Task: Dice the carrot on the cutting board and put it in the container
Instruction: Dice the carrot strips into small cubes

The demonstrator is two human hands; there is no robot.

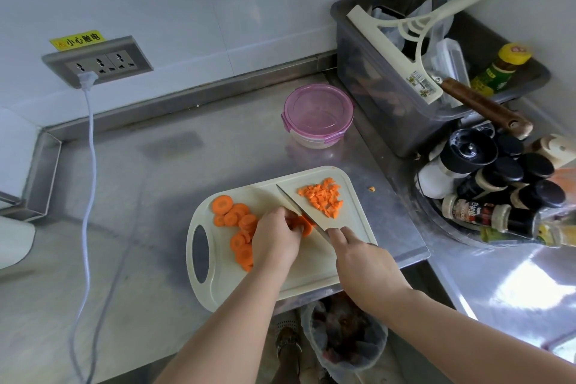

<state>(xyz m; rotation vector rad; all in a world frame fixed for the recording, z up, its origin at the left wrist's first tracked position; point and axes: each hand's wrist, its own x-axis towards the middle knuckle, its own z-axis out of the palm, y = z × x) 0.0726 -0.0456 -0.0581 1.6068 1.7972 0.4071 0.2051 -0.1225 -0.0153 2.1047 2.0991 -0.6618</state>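
Right hand (364, 262) grips the knife (294, 204); left hand (274, 237), just beside the blade, curls over stacked carrot slices (304, 226). Keep knuckles forward, cuts evenly spaced.

I'm watching both bare forearms reaching in from the bottom edge. The left hand (276, 237) is arching palm-down, fingertips curling onto the carrot slices (304, 225). The right hand (364, 262) is gripping the knife (291, 201), two fingers seemingly extending toward the blade's base.
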